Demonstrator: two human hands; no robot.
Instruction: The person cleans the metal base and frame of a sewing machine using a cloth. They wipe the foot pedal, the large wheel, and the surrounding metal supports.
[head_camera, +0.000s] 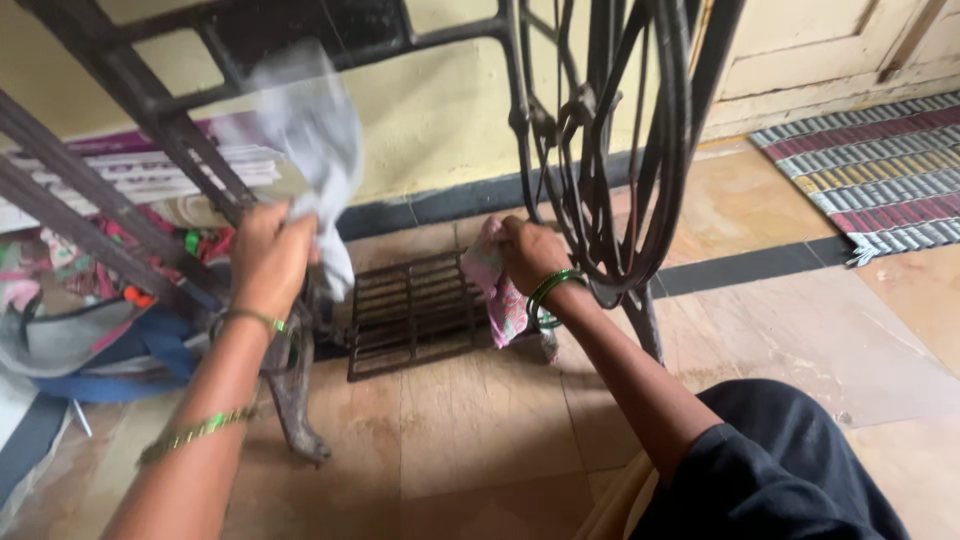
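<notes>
Nearest, at the lower right: a dark-clothed knee (770, 470) over the tan floor (480, 420).

Left hand (268, 258) raised, clenched on a white rag (315, 135), fingers bunched round its lower end just beside the left iron leg (290, 385) of the stand. Rag blurred and hanging free above the fist; judged light, limp, easy to crumple, best gripped as a wad so no tail catches in the ironwork.

Right hand (530, 255) lower, closed on a pink rag (497, 285), pressed against the treadle (410, 312) at its right edge, close under the wheel (640, 150). Same soft, floppy cloth, likely to slide on metal unless pushed flat under the palm.

Treadle itself: slatted cast iron, rigid, judged heavy and rough-edged, pivoted low between the legs; safest held by the outer frame, not the slats.

Farther left, a heap of cloth (90, 320); far right, a striped mat (880, 175) near the wall.
</notes>
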